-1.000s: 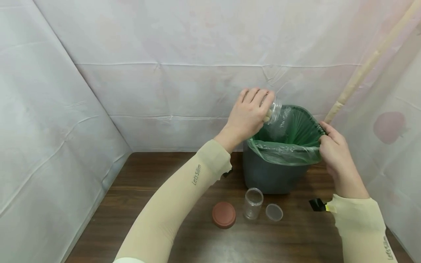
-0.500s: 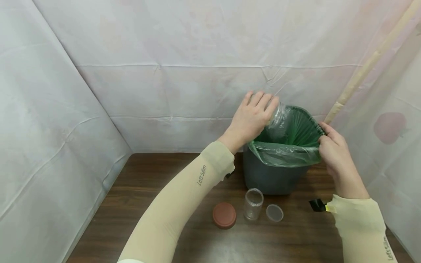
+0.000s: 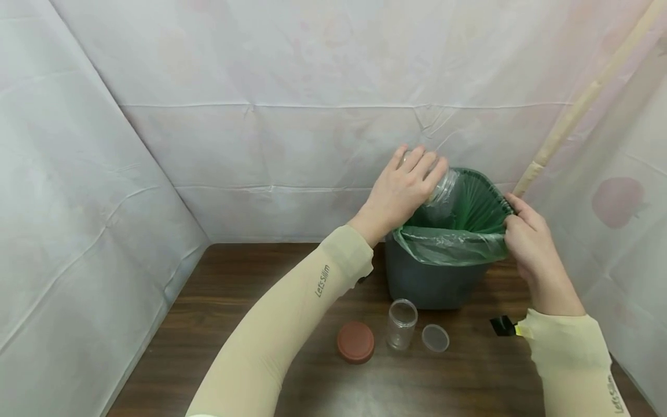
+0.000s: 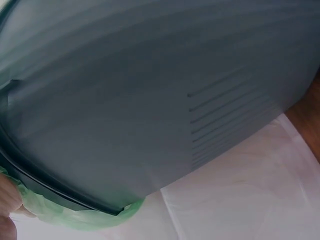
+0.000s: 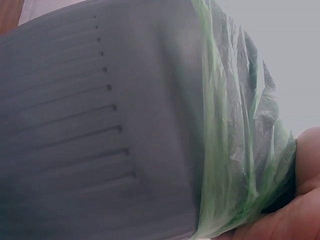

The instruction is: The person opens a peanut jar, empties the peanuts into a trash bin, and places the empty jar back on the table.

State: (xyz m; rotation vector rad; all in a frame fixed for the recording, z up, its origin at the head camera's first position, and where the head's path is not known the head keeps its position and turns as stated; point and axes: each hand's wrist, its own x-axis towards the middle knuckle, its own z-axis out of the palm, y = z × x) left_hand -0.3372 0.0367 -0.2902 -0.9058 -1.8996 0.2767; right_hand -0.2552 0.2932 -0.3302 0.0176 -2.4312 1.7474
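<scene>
My left hand [image 3: 403, 188] grips a clear plastic jar [image 3: 446, 186], tipped with its mouth facing down and right into the bin. The hand covers most of the jar; a little of something pale shows at its lower side. The grey bin [image 3: 435, 284] wears a green translucent bag [image 3: 453, 246] folded over its rim. At the right side my right hand [image 3: 531, 240] holds the rim and bag, thumb over the edge. Close up in the right wrist view, the right hand [image 5: 300, 200] pinches the gathered bag [image 5: 240, 140] against the rim.
Before the bin, a second clear jar [image 3: 402, 325] stands uncapped on the dark wooden table [image 3: 234, 307]. A reddish-brown lid [image 3: 355, 342] lies to its left, a small clear disc [image 3: 435, 337] to its right. White sheeting [image 3: 292, 145] hangs close behind; a pale pole [image 3: 568, 119] leans at right.
My left hand has shifted slightly right and down with the jar, whose mouth has tipped further into the bin. Pale pieces in the jar show less now. The right hand stays on the rim.
</scene>
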